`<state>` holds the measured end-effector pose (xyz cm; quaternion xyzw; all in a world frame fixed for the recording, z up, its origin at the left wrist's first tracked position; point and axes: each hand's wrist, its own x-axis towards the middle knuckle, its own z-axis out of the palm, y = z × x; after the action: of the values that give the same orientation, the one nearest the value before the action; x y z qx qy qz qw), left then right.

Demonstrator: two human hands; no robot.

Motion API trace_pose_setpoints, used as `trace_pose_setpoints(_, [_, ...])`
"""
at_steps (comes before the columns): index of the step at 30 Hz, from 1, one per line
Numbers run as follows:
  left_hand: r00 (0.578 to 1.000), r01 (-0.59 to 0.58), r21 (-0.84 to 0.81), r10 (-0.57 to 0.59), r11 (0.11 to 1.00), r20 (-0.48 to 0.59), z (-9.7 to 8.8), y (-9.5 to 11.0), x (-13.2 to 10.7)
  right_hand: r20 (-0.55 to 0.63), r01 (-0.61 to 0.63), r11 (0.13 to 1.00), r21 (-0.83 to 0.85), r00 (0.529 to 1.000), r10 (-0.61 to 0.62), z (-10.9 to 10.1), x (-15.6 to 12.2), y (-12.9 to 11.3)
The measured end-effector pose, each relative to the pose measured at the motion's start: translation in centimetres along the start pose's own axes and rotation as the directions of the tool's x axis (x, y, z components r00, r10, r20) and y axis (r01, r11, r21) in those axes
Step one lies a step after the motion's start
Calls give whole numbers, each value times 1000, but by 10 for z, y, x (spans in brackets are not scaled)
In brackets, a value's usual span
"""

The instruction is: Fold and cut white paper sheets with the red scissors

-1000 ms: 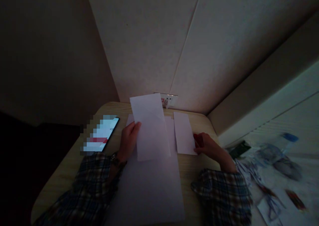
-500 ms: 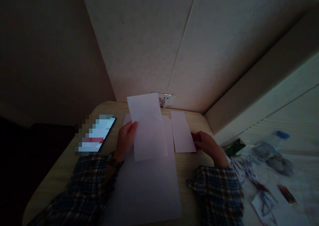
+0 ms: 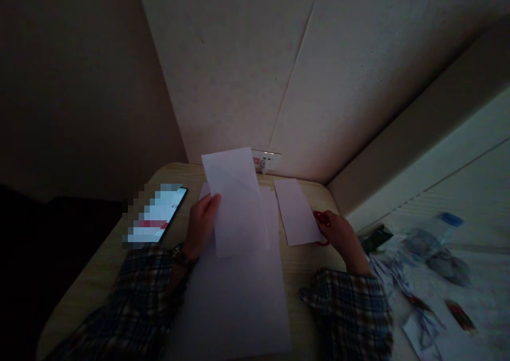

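**Small shift on the right, left side basically steady**

So the slip (image 3: 298, 212) on the right of the worktop (image 3: 300, 265) has just swung: its near end sits further right than it did half a second ago. Red handles (image 3: 322, 218) show better at its right edge now too, with a bit of red curve peeking out by the near corner. Scissors, I'd guess, but I can't see any blades from here.

The right hand (image 3: 339, 236) has its fingers closed round those handles, right against the slip. My read: the slip is getting nudged along with them, so the two aren't separated yet.

The strip (image 3: 239, 204) has barely budged. The left hand (image 3: 200, 224) is pinching it by the left edge, thumb on top, tilted above the big sheet (image 3: 235, 302). So I'd say all the action is on the right.

Further out, there's a lit phone (image 3: 163, 212) to the left, a socket (image 3: 272, 161) on the wall behind, and a blurry bottle (image 3: 438, 233) off to the right.
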<state>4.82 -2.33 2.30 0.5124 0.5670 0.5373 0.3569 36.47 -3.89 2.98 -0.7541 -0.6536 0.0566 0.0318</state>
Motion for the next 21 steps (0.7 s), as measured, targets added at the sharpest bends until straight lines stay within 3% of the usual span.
trace_pose_setpoints(4, [1000,-8,-9,8,1000,-24,-1,-3,0,2,32,999,6,999,-32,-4,-8,4])
trace_pose_setpoints(9, [1000,-6,-21,6,1000,-27,-1,-5,1,14,-45,997,67,999,44,-10,-27,8])
trace_pose_setpoints(16, [999,-20,-9,20,1000,-32,-2,-2,-1,-152,-171,975,139,970,192,-19,-33,29])
trace_pose_setpoints(19, [999,-18,-11,18,1000,-28,-2,-2,-1,-182,-123,907,402,960,211,-22,-31,28])
trace_pose_setpoints(21, [999,-12,-6,12,1000,-38,-2,-3,-2,-151,-13,752,659,977,150,-23,-30,19])
